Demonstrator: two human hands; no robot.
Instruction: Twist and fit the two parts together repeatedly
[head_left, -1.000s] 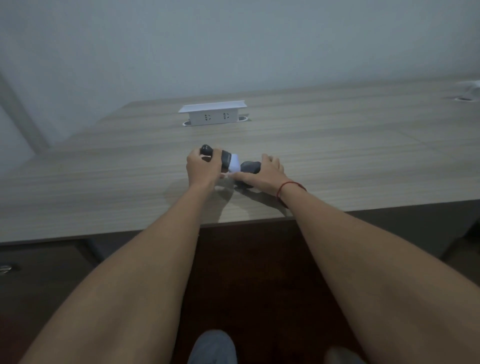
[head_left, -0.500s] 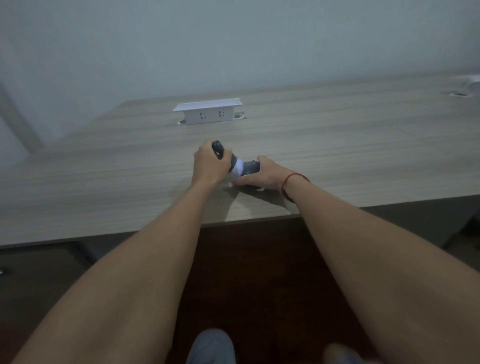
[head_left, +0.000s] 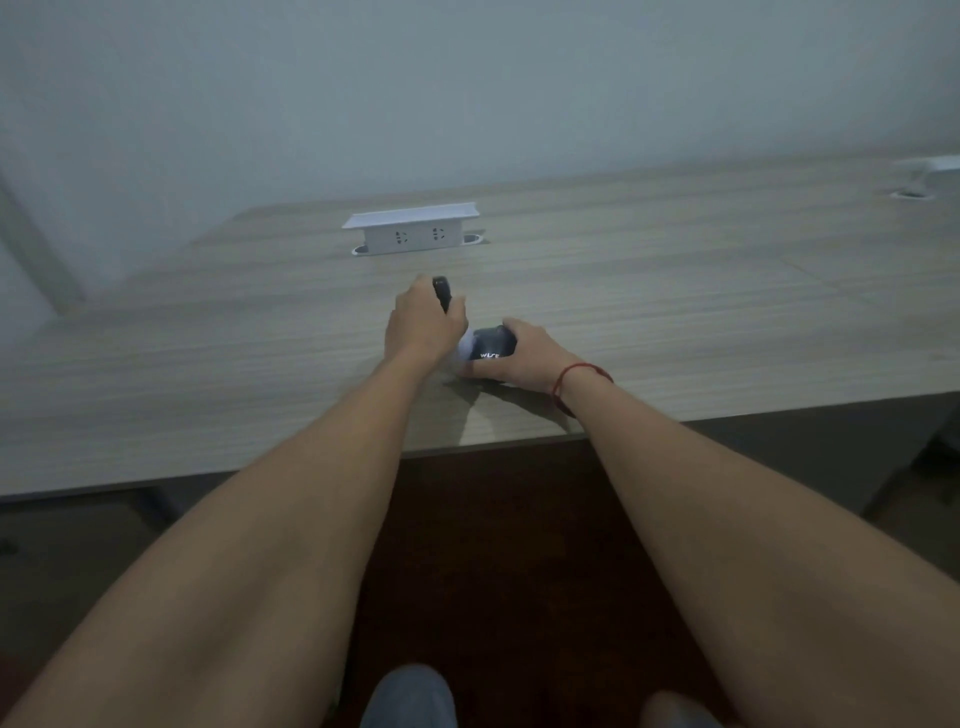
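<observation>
A dark device with a white middle section lies on the wooden table (head_left: 675, 322) near its front edge. My left hand (head_left: 423, 327) grips its slim black end (head_left: 441, 292), which sticks up past my fingers. My right hand (head_left: 530, 358) holds the thicker dark body (head_left: 491, 343), which bears small white lettering. The white section (head_left: 465, 347) shows between the two hands. A red string circles my right wrist. How the parts join is hidden by my fingers.
A white pop-up socket box (head_left: 413, 228) stands on the table beyond my hands. Another white fitting (head_left: 930, 171) sits at the far right. A pale wall rises behind the table. My knees and dark floor lie below the table's edge.
My left hand has swung the black end up and away from me, toward the socket box. My right hand has shifted slightly right with the dark body, showing its lettering.
</observation>
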